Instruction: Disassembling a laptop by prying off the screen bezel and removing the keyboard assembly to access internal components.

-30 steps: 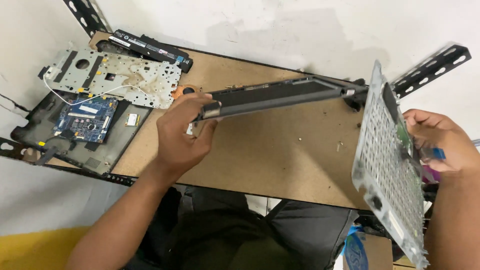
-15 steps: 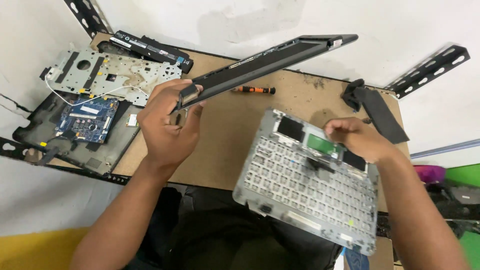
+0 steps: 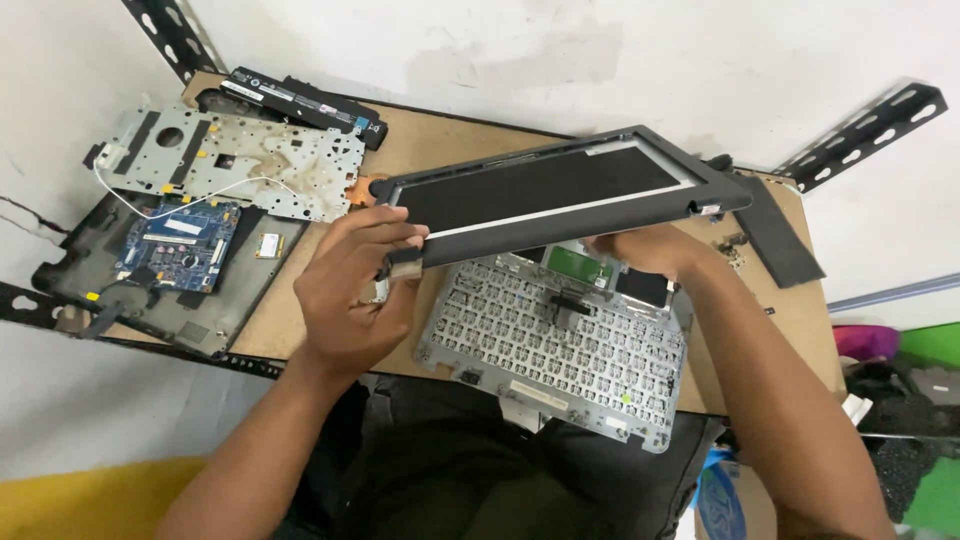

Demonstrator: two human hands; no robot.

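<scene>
Black laptop lid panel (image 3: 560,195) held above the bench, left hand (image 3: 355,290) pinching its lower left corner, right hand (image 3: 650,250) under its far side, grip hidden, grey keyboard frame (image 3: 560,345) lying beneath both hands, stripped chassis (image 3: 170,265) left of the grip.

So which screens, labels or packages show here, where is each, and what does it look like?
Laptop screen panel: held over the table by both hands, dark rectangle in a black bezel, unlit.
Battery label: table's far left edge, pale strip on a long black bar.
Packages: none visible.
</scene>
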